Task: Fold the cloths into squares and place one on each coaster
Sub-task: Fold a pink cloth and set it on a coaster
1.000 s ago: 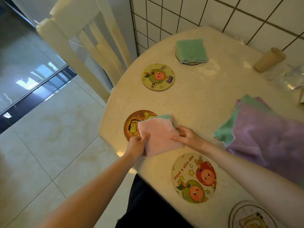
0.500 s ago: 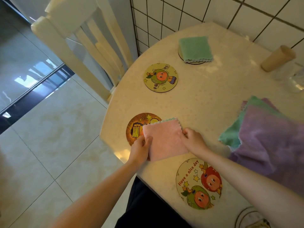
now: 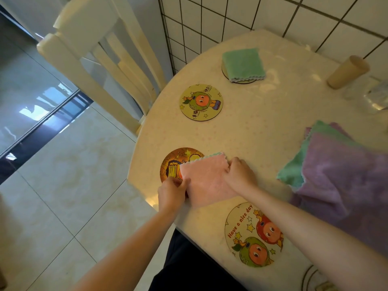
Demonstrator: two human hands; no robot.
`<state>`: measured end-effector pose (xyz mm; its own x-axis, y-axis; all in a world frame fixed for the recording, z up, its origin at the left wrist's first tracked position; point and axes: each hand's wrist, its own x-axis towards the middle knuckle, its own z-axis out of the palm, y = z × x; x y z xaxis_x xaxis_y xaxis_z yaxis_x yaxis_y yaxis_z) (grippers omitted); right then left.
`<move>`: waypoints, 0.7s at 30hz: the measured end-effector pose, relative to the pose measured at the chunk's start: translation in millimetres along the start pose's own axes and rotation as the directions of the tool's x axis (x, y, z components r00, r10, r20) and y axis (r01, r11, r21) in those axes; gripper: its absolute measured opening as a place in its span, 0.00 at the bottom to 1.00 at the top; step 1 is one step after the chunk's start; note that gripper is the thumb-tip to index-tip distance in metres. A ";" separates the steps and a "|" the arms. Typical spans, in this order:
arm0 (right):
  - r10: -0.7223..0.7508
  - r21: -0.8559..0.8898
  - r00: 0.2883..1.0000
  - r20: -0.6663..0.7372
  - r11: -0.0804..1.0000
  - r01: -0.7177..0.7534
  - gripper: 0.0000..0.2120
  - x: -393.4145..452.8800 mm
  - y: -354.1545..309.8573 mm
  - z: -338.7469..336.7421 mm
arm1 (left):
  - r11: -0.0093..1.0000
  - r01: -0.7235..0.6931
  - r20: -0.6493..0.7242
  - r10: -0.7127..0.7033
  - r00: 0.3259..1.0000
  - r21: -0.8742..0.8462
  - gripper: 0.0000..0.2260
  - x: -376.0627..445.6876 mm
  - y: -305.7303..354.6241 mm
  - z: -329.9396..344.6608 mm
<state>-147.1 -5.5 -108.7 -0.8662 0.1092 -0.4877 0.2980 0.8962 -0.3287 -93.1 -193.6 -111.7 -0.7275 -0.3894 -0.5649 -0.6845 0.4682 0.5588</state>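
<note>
So far you had one coaster covered. Nearest you, by the tabletop's front edge, the "Have a nice day" coaster lay bare. Just beyond, your left hand and right hand each pinched a side of the folded pink cloth, which overlapped the dark orange coaster at the left edge. Farther on, the yellow coaster lay bare; only the green cloth sat on its far coaster. Unfolded cloths were piled at the right.

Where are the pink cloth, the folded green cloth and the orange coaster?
pink cloth [image 3: 206, 181]: head view, middle of its top face.
folded green cloth [image 3: 243, 63]: head view, centre of the top fold.
orange coaster [image 3: 174, 164]: head view, uncovered left part of its face.
</note>
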 end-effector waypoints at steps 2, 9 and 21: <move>0.089 0.140 0.994 0.062 0.985 -0.097 0.16 10.3 -1.7 0.2 | 0.997 0.058 0.053 -0.056 0.997 -0.042 0.15 1.0 7.2 3.6; 0.213 0.544 0.915 0.343 0.749 -0.378 0.19 20.5 -2.7 -6.3 | 0.876 0.309 0.335 -0.184 0.924 -0.370 0.16 6.1 24.3 1.9; -0.058 0.832 0.851 0.522 0.255 -0.493 0.12 61.0 -37.9 -67.7 | 0.909 0.246 0.739 0.092 0.667 -0.335 0.23 74.3 119.0 -71.5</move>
<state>-238.4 -3.7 -71.2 -0.5450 -0.1840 -0.8180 0.8367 -0.1832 -0.5162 -231.9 -223.5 -43.8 -0.5134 0.3697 -0.7744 -0.8174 0.0642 0.5725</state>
